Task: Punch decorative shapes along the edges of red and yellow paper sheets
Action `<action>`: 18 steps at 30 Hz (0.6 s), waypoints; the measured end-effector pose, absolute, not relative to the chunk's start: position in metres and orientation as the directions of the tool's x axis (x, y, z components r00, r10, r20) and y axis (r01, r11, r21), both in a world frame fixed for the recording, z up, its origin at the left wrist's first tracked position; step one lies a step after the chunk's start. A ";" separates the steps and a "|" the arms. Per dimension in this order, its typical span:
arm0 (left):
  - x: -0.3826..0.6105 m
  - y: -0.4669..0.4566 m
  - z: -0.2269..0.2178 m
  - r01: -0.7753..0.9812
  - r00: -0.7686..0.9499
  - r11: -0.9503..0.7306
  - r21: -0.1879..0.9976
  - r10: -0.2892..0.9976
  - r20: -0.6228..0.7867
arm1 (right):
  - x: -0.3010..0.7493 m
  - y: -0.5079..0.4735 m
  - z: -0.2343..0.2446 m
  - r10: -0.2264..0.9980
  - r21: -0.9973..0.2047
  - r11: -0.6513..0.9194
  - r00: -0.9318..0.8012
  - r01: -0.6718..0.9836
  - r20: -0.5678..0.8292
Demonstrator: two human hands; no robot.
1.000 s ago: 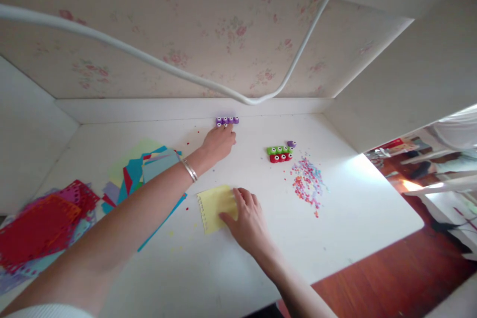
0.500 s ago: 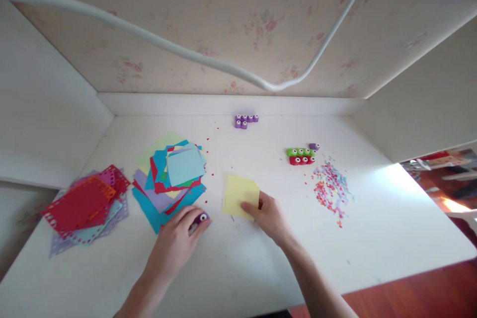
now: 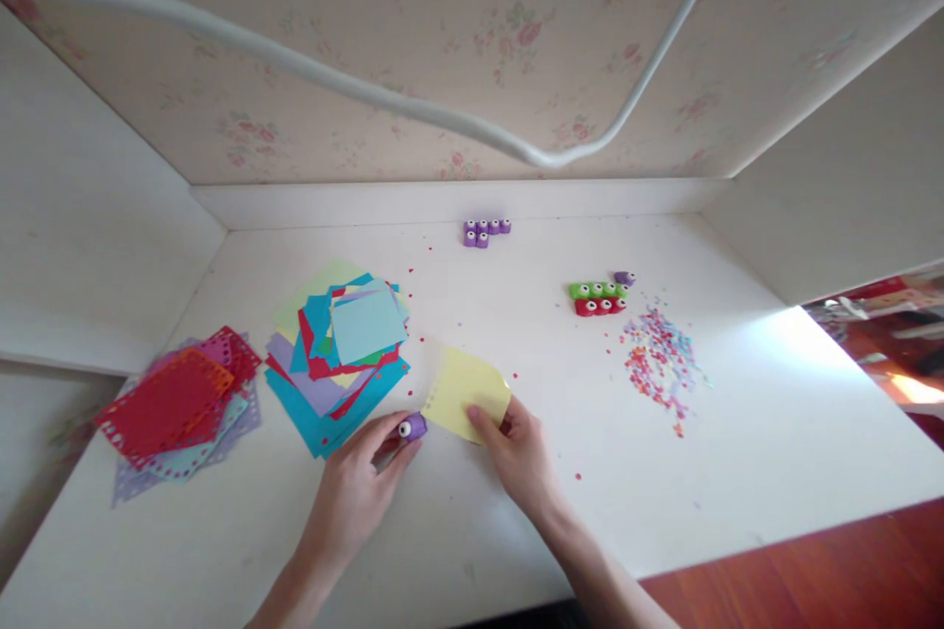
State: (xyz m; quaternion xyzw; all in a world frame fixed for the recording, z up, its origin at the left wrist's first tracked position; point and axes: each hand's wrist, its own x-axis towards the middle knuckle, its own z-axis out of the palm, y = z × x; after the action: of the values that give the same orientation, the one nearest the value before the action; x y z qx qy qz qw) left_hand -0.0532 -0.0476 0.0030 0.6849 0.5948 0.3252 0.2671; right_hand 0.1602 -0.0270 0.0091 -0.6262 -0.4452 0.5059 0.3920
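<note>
My left hand pinches a small purple paper punch at the near middle of the white desk. The punch sits against the left edge of a yellow paper square. My right hand grips the near right corner of that yellow paper, thumb on top, and lifts the sheet slightly off the desk. Both hands are closed on what they hold.
A loose stack of coloured paper squares lies left of the hands, and punched red and purple sheets lie further left. Purple punches stand at the back; green and red punches and confetti at the right.
My left hand drew back from the purple punches at the back with one punch and brought it to the yellow paper. My right hand turned the paper and raised its corner.
</note>
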 end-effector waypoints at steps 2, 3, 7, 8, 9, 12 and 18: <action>-0.051 -0.049 0.001 0.639 0.059 -0.152 0.754 0.987 0.149 | 0.158 -0.028 0.010 0.954 -0.932 -0.291 0.134 0.215 -0.267; -0.050 -0.049 0.001 0.641 0.052 -0.156 0.752 0.986 0.159 | 0.157 -0.028 0.010 0.955 -0.928 -0.289 0.140 0.235 -0.262; -0.048 -0.050 0.000 0.648 0.056 -0.177 0.741 0.981 0.185 | 0.156 -0.029 0.013 0.960 -0.911 -0.278 0.114 0.305 -0.255; -0.048 -0.050 0.000 0.648 0.061 -0.182 0.739 0.980 0.187 | 0.156 -0.029 0.013 0.962 -0.905 -0.272 0.111 0.326 -0.249; -0.048 -0.050 0.000 0.648 0.064 -0.185 0.739 0.980 0.188 | 0.156 -0.030 0.013 0.964 -0.899 -0.267 0.110 0.347 -0.244; -0.046 -0.051 0.001 0.646 0.058 -0.179 0.742 0.981 0.186 | 0.155 -0.033 0.013 0.966 -0.881 -0.257 0.109 0.397 -0.232; -0.044 -0.051 0.001 0.665 0.042 -0.165 0.728 0.982 0.184 | 0.155 -0.040 0.020 0.971 -0.889 -0.238 0.089 0.392 -0.221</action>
State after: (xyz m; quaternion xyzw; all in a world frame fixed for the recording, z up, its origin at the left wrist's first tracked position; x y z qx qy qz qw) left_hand -0.0435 -0.0512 0.0010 0.6832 0.6026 0.3404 0.2329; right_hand 0.1551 -0.0395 0.0196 -0.6574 -0.5184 0.4323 0.3350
